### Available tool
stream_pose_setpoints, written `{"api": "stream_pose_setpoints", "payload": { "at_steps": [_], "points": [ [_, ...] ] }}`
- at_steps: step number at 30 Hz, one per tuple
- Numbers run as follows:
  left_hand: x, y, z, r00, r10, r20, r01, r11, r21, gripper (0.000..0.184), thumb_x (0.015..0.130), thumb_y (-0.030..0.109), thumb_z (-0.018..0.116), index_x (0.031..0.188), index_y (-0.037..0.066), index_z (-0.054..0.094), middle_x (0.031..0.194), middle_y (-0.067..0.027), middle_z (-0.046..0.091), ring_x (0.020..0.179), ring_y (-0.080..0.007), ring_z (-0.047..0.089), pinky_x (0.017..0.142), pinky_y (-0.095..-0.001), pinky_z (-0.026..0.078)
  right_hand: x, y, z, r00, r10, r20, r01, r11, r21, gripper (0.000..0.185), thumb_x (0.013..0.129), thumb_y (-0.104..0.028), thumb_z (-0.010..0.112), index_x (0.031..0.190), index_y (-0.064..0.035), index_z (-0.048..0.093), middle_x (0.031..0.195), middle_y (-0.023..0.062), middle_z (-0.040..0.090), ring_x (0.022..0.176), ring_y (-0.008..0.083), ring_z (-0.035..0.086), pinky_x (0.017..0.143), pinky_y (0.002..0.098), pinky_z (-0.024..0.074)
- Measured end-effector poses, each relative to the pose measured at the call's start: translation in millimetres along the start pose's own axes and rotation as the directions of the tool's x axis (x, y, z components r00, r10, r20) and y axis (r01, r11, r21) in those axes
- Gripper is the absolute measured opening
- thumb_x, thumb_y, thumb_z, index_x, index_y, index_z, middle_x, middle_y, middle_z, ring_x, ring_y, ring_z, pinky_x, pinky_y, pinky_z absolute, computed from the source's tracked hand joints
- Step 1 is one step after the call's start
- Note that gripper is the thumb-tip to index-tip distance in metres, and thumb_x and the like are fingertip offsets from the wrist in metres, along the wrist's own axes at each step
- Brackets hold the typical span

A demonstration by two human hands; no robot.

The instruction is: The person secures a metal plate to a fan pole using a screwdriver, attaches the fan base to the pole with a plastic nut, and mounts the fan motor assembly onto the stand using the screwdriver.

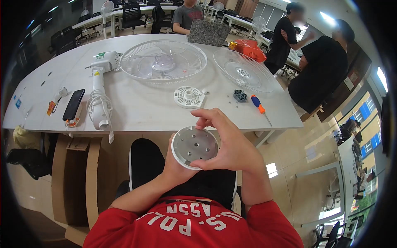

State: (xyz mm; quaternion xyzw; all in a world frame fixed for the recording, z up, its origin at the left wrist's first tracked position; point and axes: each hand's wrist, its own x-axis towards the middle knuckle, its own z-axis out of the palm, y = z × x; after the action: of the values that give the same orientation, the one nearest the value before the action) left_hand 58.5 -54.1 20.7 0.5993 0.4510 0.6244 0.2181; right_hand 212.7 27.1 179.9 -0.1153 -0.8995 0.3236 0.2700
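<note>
The white desk (144,113) fills the middle of the frame, so parts left there stay within reach. The fan cage (199,68) at upper centre and the loose grille (243,73) at upper right lie beyond the work, best left undisturbed. Cord and all, the motor unit (99,84) lies upper left. At frame centre, the left hand (175,165) supports the round metal-faced disc (202,140) while the right hand (229,144) spans its rim, thumb low, fingers high. Good handling means gripping by the rim, keeping its screw holes uncovered, and turning it evenly. The screwdriver (258,104) lies right of centre.
</note>
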Motion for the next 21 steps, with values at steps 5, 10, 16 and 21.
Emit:
{"api": "stream_pose_setpoints", "payload": {
  "at_steps": [5, 10, 16, 21],
  "points": [
    [-2.2, 1.9, -1.6, 0.999, -0.043, 0.006, 0.043, 0.999, 0.005, 0.090, 0.075, 0.018, 0.097, 0.144, 0.003, 0.041, 0.137, -0.0144, 0.056, 0.126, -0.0267, 0.063, 0.105, -0.0408, 0.051, -5.4, 4.4, 2.3, 0.999, -0.007, 0.051, 0.007, 1.000, -0.004, 0.103, 0.067, -0.019, 0.097, 0.154, -0.0071, 0.045, 0.123, 0.0115, 0.056, 0.117, 0.0251, 0.060, 0.108, 0.0397, 0.0478],
    [-3.0, -2.6, 1.6, 0.999, -0.035, -0.001, 0.035, 0.996, -0.081, 0.093, 0.075, 0.018, 0.097, 0.146, 0.003, 0.038, 0.138, -0.0148, 0.055, 0.126, -0.0265, 0.063, 0.105, -0.0412, 0.052, -12.3, 10.1, 7.8, 0.997, -0.020, 0.074, 0.021, 1.000, -0.007, 0.101, 0.073, -0.017, 0.094, 0.158, -0.0066, 0.040, 0.127, 0.0139, 0.055, 0.120, 0.0279, 0.058, 0.111, 0.0418, 0.0446],
    [-4.3, -6.4, 2.8, 0.999, -0.016, -0.030, 0.015, 0.999, -0.035, 0.101, 0.073, 0.017, 0.098, 0.149, 0.001, 0.034, 0.140, -0.0166, 0.055, 0.130, -0.0274, 0.060, 0.108, -0.0419, 0.050, -20.0, 22.7, 1.7, 0.998, -0.051, -0.038, 0.053, 0.996, 0.065, 0.086, 0.083, -0.020, 0.086, 0.155, -0.0039, 0.043, 0.136, 0.0163, 0.058, 0.132, 0.0308, 0.057, 0.114, 0.0437, 0.0420],
    [23.9, -14.4, 14.0, 0.995, -0.057, -0.084, 0.056, 0.998, -0.010, 0.100, 0.072, 0.017, 0.098, 0.149, -0.001, 0.037, 0.138, -0.0166, 0.057, 0.127, -0.0280, 0.060, 0.108, -0.0416, 0.049, -34.2, 116.9, -47.9, 0.859, 0.138, -0.492, -0.269, 0.941, -0.206, 0.050, 0.087, -0.019, 0.083, 0.130, -0.0001, 0.064, 0.125, 0.0162, 0.068, 0.122, 0.0306, 0.064, 0.108, 0.0411, 0.0479]
  ]
}}
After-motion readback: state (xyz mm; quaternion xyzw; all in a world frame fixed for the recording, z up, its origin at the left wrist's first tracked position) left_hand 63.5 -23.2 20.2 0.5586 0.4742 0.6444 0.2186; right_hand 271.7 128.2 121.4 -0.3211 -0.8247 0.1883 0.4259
